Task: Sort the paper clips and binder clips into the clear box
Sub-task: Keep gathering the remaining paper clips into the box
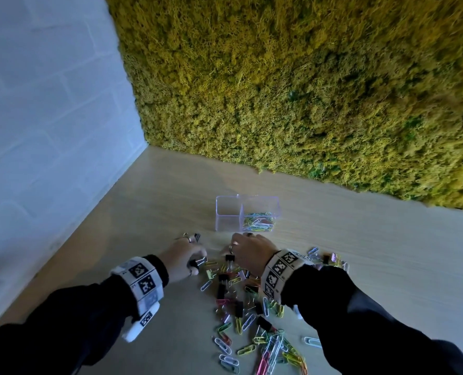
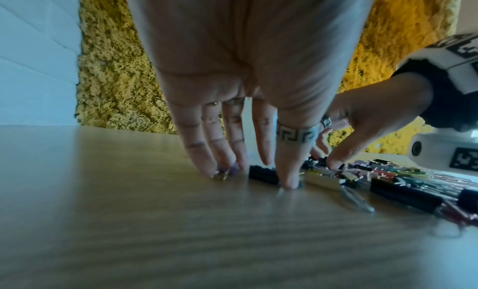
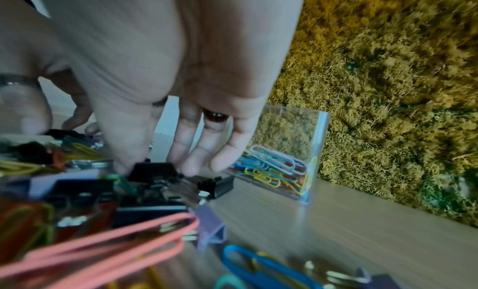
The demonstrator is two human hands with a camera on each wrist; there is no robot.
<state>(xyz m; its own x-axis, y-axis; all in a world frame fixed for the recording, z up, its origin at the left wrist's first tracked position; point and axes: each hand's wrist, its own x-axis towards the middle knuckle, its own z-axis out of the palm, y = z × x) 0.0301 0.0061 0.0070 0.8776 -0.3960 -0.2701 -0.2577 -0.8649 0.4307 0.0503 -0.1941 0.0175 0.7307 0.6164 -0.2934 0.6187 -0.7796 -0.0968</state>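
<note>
The black binder clip under the right hand looks small, stiff and light, best pinched across its folded body. That hand's thumb and fingers close on it. The left hand, fingers straight, presses another black clip. Beyond both sits the clear box.

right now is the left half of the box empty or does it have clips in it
Empty. In the head view the box's left half shows only clear plastic, while the right half holds coloured paper clips. No binder clips are inside yet.

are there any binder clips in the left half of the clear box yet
No: in the head view the left compartment of the clear box holds nothing, while coloured paper clips fill the right one.
</note>
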